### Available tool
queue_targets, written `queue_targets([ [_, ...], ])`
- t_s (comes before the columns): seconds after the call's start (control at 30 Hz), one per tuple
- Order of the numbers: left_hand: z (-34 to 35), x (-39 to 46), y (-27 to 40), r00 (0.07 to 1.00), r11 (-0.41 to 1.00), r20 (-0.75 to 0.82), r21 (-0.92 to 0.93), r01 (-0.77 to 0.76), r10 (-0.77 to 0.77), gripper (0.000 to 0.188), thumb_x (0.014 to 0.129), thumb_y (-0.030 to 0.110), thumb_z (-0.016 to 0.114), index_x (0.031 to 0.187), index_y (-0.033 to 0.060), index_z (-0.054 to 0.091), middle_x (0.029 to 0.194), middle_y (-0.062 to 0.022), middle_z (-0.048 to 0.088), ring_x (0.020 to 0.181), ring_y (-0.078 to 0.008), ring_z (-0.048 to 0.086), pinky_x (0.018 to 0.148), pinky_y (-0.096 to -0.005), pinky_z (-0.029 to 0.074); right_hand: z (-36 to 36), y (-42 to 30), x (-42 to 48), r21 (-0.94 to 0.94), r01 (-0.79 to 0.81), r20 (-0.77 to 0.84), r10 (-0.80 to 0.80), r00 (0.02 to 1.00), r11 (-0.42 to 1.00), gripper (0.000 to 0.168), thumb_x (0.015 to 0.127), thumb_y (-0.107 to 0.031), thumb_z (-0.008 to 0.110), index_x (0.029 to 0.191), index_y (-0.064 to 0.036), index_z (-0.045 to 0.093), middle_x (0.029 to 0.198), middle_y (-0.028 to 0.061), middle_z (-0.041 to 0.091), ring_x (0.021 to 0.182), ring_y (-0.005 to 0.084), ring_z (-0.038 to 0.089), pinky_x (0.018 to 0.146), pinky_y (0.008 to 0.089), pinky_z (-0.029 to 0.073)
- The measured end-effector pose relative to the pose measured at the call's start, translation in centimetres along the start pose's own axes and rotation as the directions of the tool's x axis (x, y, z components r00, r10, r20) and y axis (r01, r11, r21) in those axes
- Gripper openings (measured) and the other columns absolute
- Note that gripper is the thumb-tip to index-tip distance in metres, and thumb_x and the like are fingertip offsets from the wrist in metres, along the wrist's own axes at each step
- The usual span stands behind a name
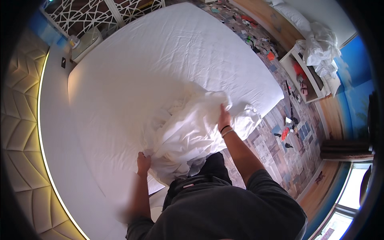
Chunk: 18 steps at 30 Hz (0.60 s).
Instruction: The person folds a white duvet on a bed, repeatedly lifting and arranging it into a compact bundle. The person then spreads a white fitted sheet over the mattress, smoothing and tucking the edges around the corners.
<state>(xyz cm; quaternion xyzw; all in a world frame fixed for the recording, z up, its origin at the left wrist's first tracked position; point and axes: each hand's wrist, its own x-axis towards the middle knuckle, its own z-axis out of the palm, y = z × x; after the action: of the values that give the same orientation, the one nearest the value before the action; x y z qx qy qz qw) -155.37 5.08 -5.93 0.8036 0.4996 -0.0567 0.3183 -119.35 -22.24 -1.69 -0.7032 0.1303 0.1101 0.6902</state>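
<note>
A rumpled white bed cover (pixel 192 129) is bunched in front of me on the near side of the bed, partly blurred. My left hand (pixel 144 163) pinches its edge between closed fingers, close to the headboard side. Towards the foot end, my right hand (pixel 224 119) grips a raised fold of the same cover; some of its fingers are hidden by the cloth. Beneath lies a mattress (pixel 186 45) in a white fitted sheet with light creases.
A padded headboard (pixel 22 135) with a light strip runs along the left. Beyond the bed stands a nightstand (pixel 87 45) beside a lattice screen (pixel 84 18). Scattered items (pixel 285 133) litter the patterned floor. White bedding (pixel 322 48) is heaped on a low white cabinet (pixel 303 75).
</note>
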Motion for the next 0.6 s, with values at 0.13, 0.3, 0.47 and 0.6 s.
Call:
queue_targets([
  [0.13,1.1,-1.4,9.9,0.801,0.853,-0.308,0.083,-0.515,0.513,0.054,0.08,0.024,0.064,0.121,-0.0053,0.046,0.11,-0.0256,0.056,0.104,-0.0381,0.054,0.088,-0.0438,0.044,0.9,8.9,-4.7,-0.514,0.314,0.526,0.005,0.85,0.798,0.037,0.082,-0.034,0.065,0.108,-0.008,0.061,0.083,0.0121,0.062,0.079,0.0216,0.061,0.068,0.0357,0.048],
  [0.3,2.8,-3.8,16.3,0.893,0.923,0.332,-0.334,-0.19,0.304,0.054,0.082,0.033,0.065,0.118,-0.0053,0.054,0.107,-0.0194,0.063,0.098,-0.0256,0.061,0.082,-0.0355,0.047,3.9,2.8,-16.8,-0.586,0.152,0.809,0.564,0.167,0.796,0.043,0.079,-0.039,0.067,0.095,0.0,0.061,0.073,0.0016,0.058,0.069,0.0111,0.05,0.063,0.0286,0.042],
  [0.47,4.3,-5.4,12.8,0.884,0.907,0.381,-0.41,-0.099,0.269,0.045,0.081,0.032,0.063,0.11,-0.0026,0.059,0.098,-0.0182,0.067,0.093,-0.0299,0.063,0.082,-0.039,0.047,0.8,6.5,-10.8,-0.342,-0.368,0.924,0.381,0.037,0.865,0.025,0.09,-0.008,0.05,0.111,-0.002,0.062,0.103,0.0084,0.066,0.086,0.016,0.062,0.073,0.029,0.052],
  [0.6,4.4,-7.7,6.1,0.761,0.948,0.6,0.013,-0.318,0.247,0.052,0.079,0.026,0.064,0.125,0.0052,0.052,0.116,-0.019,0.06,0.11,-0.0348,0.056,0.092,-0.04,0.043,1.3,5.2,-7.3,-0.654,0.481,0.412,-0.259,0.874,0.584,0.066,0.071,-0.043,0.072,0.115,0.003,0.056,0.091,0.0148,0.064,0.084,0.0312,0.062,0.078,0.0399,0.05],
])
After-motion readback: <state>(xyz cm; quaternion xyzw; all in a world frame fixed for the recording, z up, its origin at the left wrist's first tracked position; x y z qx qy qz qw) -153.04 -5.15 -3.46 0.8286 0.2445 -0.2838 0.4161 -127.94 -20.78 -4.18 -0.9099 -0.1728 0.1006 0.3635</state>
